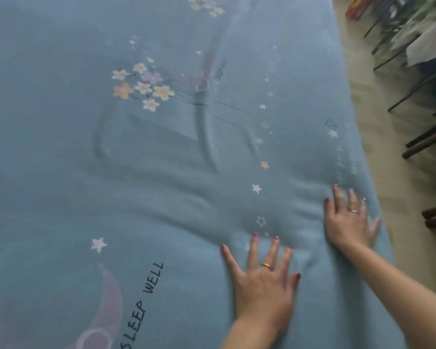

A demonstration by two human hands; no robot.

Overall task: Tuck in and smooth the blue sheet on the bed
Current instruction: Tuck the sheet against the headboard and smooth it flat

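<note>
Soft, light blue printed cotton sheet [161, 172] | left hand [264, 280], right hand [350, 222] both flat, fingers spread, pressing | wrinkles just ahead; likely slides, bunches easily.

text: "SLEEP WELL" | on: blue sheet [161, 197] | print: dark letters
</note>
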